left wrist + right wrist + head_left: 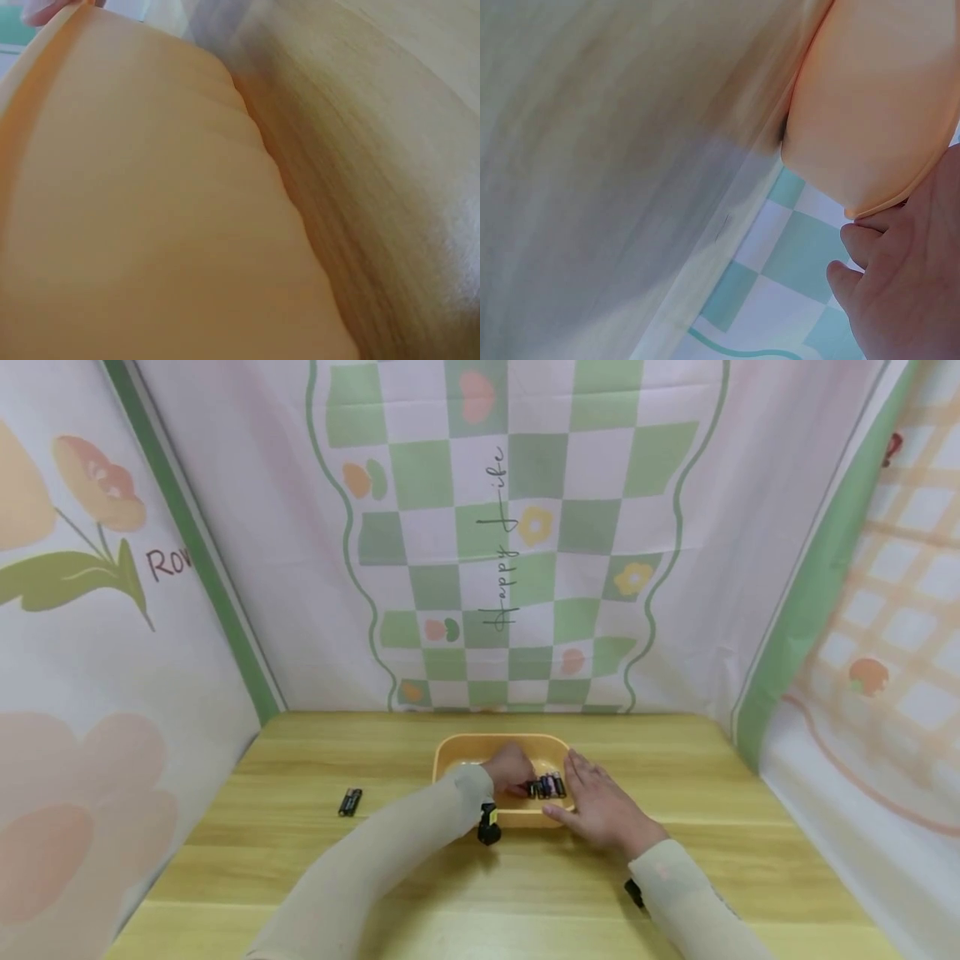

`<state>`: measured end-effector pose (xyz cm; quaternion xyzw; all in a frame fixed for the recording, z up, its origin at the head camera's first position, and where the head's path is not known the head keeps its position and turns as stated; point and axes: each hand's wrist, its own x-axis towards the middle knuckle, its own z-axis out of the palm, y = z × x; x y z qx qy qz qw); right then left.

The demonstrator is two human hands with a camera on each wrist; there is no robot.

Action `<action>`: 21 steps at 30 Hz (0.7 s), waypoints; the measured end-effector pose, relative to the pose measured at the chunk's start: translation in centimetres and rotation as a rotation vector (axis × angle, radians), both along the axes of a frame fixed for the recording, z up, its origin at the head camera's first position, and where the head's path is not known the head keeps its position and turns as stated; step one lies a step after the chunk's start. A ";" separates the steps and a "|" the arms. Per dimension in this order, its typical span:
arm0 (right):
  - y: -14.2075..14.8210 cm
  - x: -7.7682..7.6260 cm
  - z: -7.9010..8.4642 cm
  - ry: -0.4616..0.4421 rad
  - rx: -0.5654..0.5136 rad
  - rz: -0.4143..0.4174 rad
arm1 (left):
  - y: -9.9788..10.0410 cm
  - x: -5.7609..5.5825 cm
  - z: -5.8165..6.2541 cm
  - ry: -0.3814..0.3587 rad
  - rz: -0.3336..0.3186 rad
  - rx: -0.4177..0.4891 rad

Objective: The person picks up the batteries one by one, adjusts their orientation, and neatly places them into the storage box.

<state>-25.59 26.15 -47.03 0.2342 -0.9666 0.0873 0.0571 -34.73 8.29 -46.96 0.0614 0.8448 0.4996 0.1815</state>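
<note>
A yellow-orange plastic basin [457, 745] stands on the wooden table. My left hand [510, 768] reaches down inside it, fingers bent at the left end of a short row of dark batteries [551, 786]. Its thumb and index finger pinch the leftmost battery [532, 789]. In the left wrist view the basin's outer wall [150, 187] hides most of that hand. My right hand [603, 806] rests against the basin's right side, fingers stretched along the rim and thumb toward the front corner. The right wrist view shows its fingers [862, 244] at the rim.
Two dark batteries [349, 802] lie side by side on the table [292, 852], left of the basin. Patterned cloth [480, 535] hangs behind the table's far edge, and similar cloth panels stand on the left and right sides.
</note>
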 end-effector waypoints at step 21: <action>0.0 0.1 -0.1 -0.008 0.014 -0.009 | 0.3 -0.9 -0.5 0.050 -0.045 -0.196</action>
